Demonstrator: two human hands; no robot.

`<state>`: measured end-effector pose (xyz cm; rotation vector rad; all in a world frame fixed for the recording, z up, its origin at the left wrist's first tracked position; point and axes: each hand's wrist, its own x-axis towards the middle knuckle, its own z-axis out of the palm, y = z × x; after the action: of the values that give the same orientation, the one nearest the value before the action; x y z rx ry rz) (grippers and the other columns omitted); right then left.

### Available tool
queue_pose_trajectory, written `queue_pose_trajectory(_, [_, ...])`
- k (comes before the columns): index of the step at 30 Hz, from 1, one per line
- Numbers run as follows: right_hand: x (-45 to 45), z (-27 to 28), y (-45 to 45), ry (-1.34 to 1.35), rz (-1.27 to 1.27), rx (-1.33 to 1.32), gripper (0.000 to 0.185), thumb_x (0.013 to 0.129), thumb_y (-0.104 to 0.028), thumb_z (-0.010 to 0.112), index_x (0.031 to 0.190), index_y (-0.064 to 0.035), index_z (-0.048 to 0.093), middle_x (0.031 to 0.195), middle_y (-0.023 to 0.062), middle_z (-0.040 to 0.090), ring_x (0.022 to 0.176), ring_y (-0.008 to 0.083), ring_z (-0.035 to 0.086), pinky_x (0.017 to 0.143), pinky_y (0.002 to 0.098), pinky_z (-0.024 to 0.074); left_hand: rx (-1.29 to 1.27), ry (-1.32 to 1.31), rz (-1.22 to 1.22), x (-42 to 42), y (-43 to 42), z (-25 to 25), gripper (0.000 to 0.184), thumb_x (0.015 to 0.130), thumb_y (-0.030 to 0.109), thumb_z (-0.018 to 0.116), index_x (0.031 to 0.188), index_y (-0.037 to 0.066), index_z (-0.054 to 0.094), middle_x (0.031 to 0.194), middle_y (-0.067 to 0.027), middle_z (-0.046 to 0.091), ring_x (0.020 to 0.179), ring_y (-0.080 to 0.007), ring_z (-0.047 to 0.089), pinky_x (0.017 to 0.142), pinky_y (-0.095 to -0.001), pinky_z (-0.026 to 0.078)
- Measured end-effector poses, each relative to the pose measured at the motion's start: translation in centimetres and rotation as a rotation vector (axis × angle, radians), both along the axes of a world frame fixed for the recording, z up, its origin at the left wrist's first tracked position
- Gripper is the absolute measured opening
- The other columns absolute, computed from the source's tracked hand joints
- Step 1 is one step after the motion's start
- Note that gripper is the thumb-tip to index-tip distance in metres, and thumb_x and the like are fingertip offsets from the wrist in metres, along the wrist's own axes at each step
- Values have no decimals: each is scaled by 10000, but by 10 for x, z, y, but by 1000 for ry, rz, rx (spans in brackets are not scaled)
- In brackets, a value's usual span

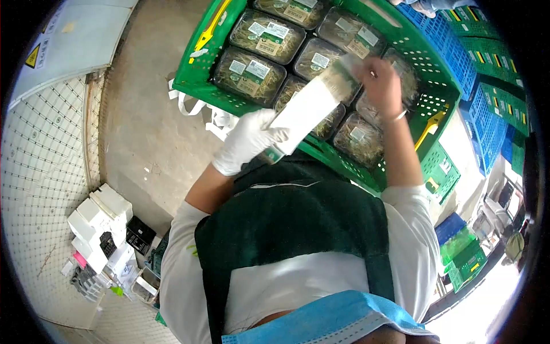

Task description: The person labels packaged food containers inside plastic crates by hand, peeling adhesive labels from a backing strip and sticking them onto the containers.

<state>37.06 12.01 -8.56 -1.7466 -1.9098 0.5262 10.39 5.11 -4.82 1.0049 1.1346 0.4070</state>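
Note:
My left hand (247,140), in a white glove, is closed round the near end of a long pack (306,112) with a white face and green-printed ends. The pack slants up and right over a green crate (229,100). At its far end is my right hand (379,80), bare and blurred, with its fingers bent; whether they grip the pack is hard to tell. Inside the crate lie several clear-lidded black trays (268,35) of thin, pale green stems with labels on top.
Blue crates (444,43) and stacked green crates (498,66) stand at the right. White straps (220,121) hang by the crate's left side. White boxes (100,221) sit on the lower left. Another person's hand (424,7) shows at the top edge.

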Motion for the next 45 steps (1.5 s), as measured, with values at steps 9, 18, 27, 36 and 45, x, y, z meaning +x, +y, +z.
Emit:
queue_pose_trajectory(9, [-3, -131, -10, -552, -81, 105, 602, 714, -393, 575, 1181, -82, 357, 1105, 113, 456, 1004, 283, 424, 833, 376, 332, 62, -53, 323, -31, -12, -8, 271, 773, 214, 598, 909, -17, 556, 803, -36, 577, 704, -68, 511, 637, -207, 408])
queue_pose_trajectory(18, [-113, 39, -57, 100, 468, 227, 513, 574, -159, 682, 1038, -78, 477, 1008, 124, 518, 917, 281, 487, 794, 366, 380, 77, -237, 246, -30, -10, -16, 469, 808, 338, 538, 1075, -38, 449, 946, -62, 538, 829, -102, 496, 696, -238, 412])
queue_pose_trajectory(27, [-108, 36, -64, 773, 217, -549, 181, 709, -75, 635, 858, 11, 580, 716, 51, 594, 638, 109, 557, 588, 242, 454, 199, -490, 493, -19, -1, 37, 495, 809, 214, 532, 1194, -11, 317, 1107, -104, 458, 929, -138, 486, 796, -289, 409])
queue_pose_trajectory(36, [-68, 56, -41, 388, 208, -389, 225, 692, -138, 661, 842, 12, 585, 674, 69, 584, 566, 95, 490, 522, 241, 419, -34, -114, 15, -28, -17, -2, 223, 745, 35, 592, 962, 5, 547, 844, -34, 591, 758, -84, 544, 667, -212, 441])
queue_pose_trajectory(45, [-27, -142, -75, -198, 390, -475, 358, 683, -259, 630, 928, -37, 494, 813, 181, 579, 774, 336, 558, 636, 396, 460, 54, -143, 273, -90, -29, -22, 162, 772, 58, 541, 925, 7, 560, 865, -44, 587, 749, -88, 537, 683, -227, 432])
